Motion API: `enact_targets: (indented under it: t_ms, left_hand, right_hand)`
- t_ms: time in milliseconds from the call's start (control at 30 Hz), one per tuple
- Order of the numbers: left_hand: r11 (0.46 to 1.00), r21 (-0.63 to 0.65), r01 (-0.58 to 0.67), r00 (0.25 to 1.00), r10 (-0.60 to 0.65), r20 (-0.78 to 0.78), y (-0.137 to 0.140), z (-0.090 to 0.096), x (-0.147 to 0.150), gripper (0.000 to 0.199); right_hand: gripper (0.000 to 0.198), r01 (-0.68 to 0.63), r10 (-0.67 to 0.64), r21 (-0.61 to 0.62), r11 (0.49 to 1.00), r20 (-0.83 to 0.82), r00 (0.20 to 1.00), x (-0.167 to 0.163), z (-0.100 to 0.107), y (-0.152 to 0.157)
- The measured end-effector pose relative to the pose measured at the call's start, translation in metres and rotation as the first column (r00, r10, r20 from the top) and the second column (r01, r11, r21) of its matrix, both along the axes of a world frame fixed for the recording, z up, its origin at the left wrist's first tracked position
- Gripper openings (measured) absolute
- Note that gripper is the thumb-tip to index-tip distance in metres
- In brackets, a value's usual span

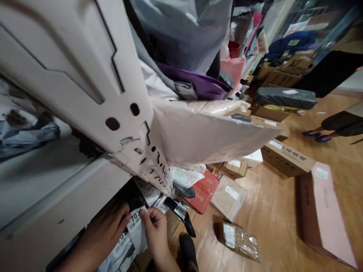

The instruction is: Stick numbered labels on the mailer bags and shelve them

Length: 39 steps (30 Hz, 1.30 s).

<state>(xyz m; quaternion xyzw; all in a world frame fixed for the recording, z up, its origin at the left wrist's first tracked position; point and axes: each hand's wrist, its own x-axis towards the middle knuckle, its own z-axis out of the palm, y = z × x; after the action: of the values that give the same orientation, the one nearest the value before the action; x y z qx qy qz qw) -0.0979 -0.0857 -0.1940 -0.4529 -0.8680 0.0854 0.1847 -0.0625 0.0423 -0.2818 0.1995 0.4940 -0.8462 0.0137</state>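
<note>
A white paper label [135, 223] printed with "702" and a barcode stretches between my two hands, low in the view. My left hand [109, 223] is closed at the label's left edge, its fingertips partly hidden. My right hand [156, 228] pinches the label's right side between thumb and finger. Below the label, a pale plastic parcel bag [112, 260] carries another barcode label with similar digits. Dark and white parcels crowd just beyond my fingers, under the shelf edge.
A perforated metal shelf post [113, 94] slants above my hands, beside a shelf board [56, 192]. A white parcel [215, 132] juts out to the right. On the wooden floor are a red box [204, 190], a brown parcel [241, 241] and a long pink box [330, 211]. Another person's legs [343, 122] stand far right.
</note>
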Motion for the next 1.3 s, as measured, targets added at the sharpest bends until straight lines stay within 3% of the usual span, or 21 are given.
enact_targets:
  t_ms: [333,533,600,667,700,767,867,967,1200,1233,1300]
  left_hand:
    - [0.972,-0.169,-0.165,0.965,0.194,0.174,-0.011,-0.015,0.006,0.030]
    - [0.947,-0.271,-0.171,0.984,0.150,-0.096,0.000,-0.014,0.008,0.042]
    - [0.936,-0.254,-0.245,0.969,0.230,-0.086,0.006,-0.013,0.008,0.039]
    - [0.927,-0.177,-0.329,0.943,0.331,-0.021,0.011,-0.013,0.008,0.034]
    - [0.921,-0.133,-0.366,0.929,0.371,0.013,0.013,-0.013,0.008,0.032]
    - [0.907,-0.090,-0.411,0.905,0.418,0.074,0.015,-0.013,0.009,0.040]
    - [0.890,-0.132,-0.435,0.878,0.452,0.157,0.016,-0.011,0.011,0.051]
    - [0.888,-0.138,-0.438,0.865,0.458,0.203,0.014,-0.011,0.015,0.050]
    - [0.902,-0.163,-0.399,0.906,0.415,0.081,0.015,-0.016,0.016,0.050]
    - [0.910,-0.133,-0.392,0.910,0.405,0.090,0.014,-0.016,0.015,0.050]
    - [0.922,-0.017,-0.387,0.913,0.385,0.135,0.010,-0.013,0.016,0.047]
  right_hand:
    - [0.057,0.005,-0.006,0.038,0.999,0.020,1.000,-0.003,0.008,-0.001]
    - [0.063,0.012,-0.012,0.168,0.986,-0.003,1.000,0.007,-0.009,0.017]
    - [0.054,0.045,-0.037,0.243,0.969,-0.038,0.999,0.012,-0.009,0.030]
    - [0.029,0.063,-0.005,0.387,0.920,-0.149,0.989,0.014,-0.001,0.041]
    - [0.027,0.048,0.058,0.480,0.876,-0.205,0.977,0.013,0.005,0.044]
    - [0.045,-0.036,0.245,0.656,0.754,-0.230,0.942,0.009,0.018,0.046]
    - [0.046,-0.202,0.432,0.798,0.567,-0.080,0.898,0.003,0.025,0.035]
    - [0.053,-0.244,0.477,0.845,0.475,-0.014,0.879,0.005,0.016,0.022]
    - [0.054,-0.244,0.482,0.835,0.493,-0.029,0.876,0.008,0.007,0.021]
    - [0.052,-0.255,0.495,0.815,0.521,-0.044,0.868,0.008,0.007,0.024]
    - [0.046,-0.237,0.484,0.744,0.625,-0.131,0.865,0.009,0.002,0.032]
